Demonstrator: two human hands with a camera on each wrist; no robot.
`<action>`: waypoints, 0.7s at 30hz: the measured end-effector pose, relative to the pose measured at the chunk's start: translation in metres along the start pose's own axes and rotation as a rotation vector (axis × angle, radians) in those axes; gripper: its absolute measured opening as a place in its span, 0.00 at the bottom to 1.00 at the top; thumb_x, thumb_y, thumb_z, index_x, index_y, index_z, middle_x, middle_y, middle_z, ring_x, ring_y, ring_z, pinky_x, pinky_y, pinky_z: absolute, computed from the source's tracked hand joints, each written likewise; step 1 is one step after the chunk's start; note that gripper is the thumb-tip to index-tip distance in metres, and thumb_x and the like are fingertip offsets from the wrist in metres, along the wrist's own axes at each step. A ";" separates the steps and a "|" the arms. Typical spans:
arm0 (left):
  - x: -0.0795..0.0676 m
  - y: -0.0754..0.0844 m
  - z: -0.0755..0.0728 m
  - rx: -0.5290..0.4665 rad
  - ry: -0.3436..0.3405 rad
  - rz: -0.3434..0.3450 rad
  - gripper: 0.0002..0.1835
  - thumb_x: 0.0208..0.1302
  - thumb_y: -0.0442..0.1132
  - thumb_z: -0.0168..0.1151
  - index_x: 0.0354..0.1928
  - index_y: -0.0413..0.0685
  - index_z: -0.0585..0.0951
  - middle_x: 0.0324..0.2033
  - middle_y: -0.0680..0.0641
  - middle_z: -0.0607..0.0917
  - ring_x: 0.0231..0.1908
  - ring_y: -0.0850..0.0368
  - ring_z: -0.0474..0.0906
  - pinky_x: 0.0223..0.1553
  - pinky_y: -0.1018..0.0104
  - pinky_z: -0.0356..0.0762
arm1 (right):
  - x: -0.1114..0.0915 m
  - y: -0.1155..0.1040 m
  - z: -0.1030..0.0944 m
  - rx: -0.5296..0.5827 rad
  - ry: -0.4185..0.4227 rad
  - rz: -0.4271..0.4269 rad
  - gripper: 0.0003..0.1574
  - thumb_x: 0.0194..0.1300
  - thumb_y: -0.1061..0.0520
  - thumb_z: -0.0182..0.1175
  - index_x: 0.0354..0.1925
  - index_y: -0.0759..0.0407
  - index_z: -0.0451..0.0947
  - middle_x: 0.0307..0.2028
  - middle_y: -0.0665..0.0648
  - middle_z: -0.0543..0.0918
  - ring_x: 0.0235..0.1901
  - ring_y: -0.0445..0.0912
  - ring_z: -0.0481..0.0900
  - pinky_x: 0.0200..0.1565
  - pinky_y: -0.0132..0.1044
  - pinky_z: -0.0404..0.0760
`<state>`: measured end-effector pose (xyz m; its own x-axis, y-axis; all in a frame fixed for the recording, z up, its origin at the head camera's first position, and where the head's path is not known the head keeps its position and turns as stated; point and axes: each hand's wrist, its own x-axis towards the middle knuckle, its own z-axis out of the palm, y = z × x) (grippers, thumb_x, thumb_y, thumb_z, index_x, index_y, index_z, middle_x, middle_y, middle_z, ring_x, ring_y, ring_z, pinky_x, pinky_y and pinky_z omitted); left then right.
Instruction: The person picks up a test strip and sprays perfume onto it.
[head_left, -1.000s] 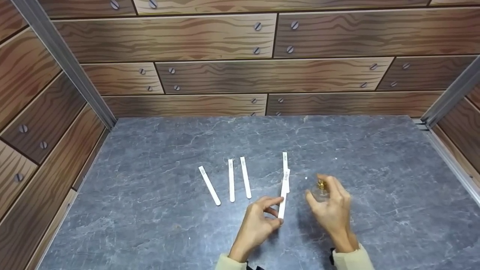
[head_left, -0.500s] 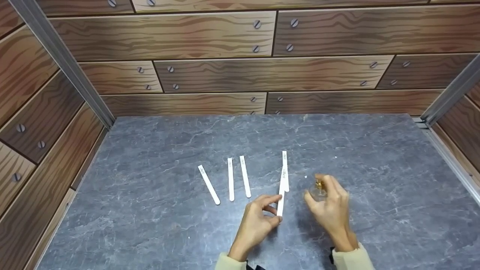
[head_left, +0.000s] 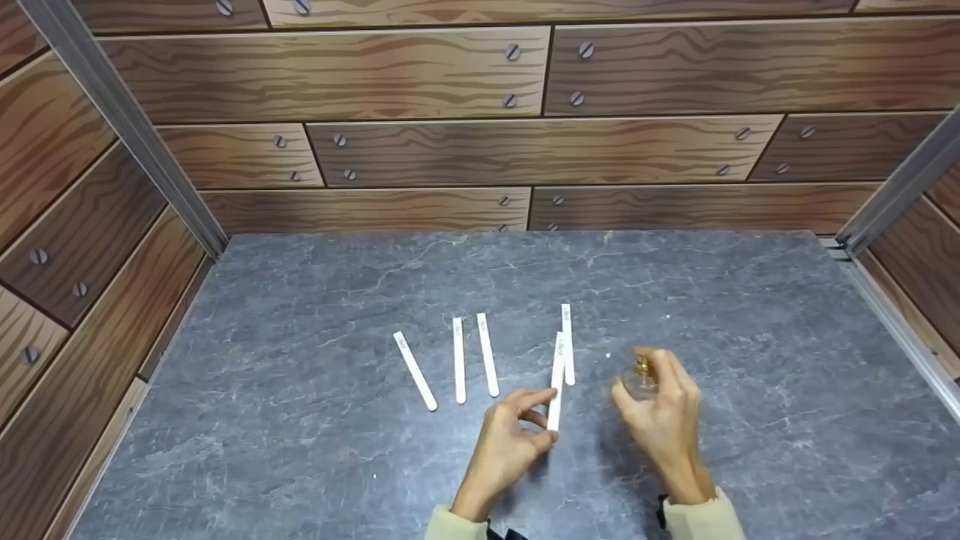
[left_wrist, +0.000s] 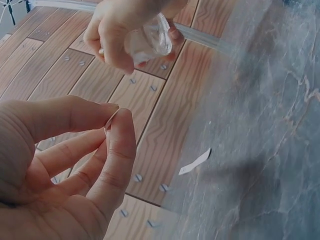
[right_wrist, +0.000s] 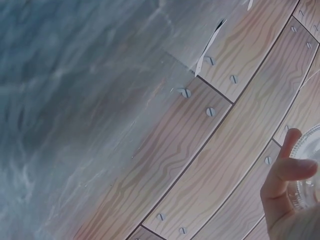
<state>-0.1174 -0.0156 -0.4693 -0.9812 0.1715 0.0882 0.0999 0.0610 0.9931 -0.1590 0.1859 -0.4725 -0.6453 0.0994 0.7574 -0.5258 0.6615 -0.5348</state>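
Note:
My left hand [head_left: 504, 442] pinches a white paper test strip [head_left: 556, 379] between thumb and fingers. The strip points away from me, its printed end uppermost; in the left wrist view the held strip [left_wrist: 111, 119] shows nearly edge-on. To its right, my right hand [head_left: 667, 412] grips a small clear glass perfume bottle [head_left: 636, 385] with a gold spray top [head_left: 643, 367]. A finger rests at the spray top. The ribbed glass base of the bottle [left_wrist: 154, 40] shows in the left wrist view, and part of the bottle appears at the right wrist view's edge.
Another white strip [head_left: 568, 352] lies on the grey marbled table [head_left: 315, 300] just behind the held one. Further left lie three more strips, one slanted [head_left: 415, 371], and two side by side [head_left: 459, 360]. Wood-patterned panels [head_left: 420, 150] wall the table at the back and sides.
The held strip has shifted slightly left and now overlaps less of the strip lying behind it. Both hands keep their holds, and the right hand stays nearly in place with the bottle.

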 end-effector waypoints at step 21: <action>0.017 0.001 -0.006 -0.023 0.058 -0.035 0.29 0.52 0.17 0.64 0.60 0.29 0.79 0.54 0.40 0.81 0.39 0.56 0.82 0.34 0.67 0.85 | 0.005 -0.006 -0.009 -0.081 -0.196 0.298 0.42 0.35 0.75 0.78 0.52 0.69 0.77 0.44 0.69 0.76 0.39 0.63 0.77 0.43 0.62 0.78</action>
<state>-0.1350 -0.0187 -0.4663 -0.9920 0.1128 0.0571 0.0624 0.0434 0.9971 -0.1543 0.1888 -0.4620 -0.8616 0.1574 0.4826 -0.2584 0.6823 -0.6839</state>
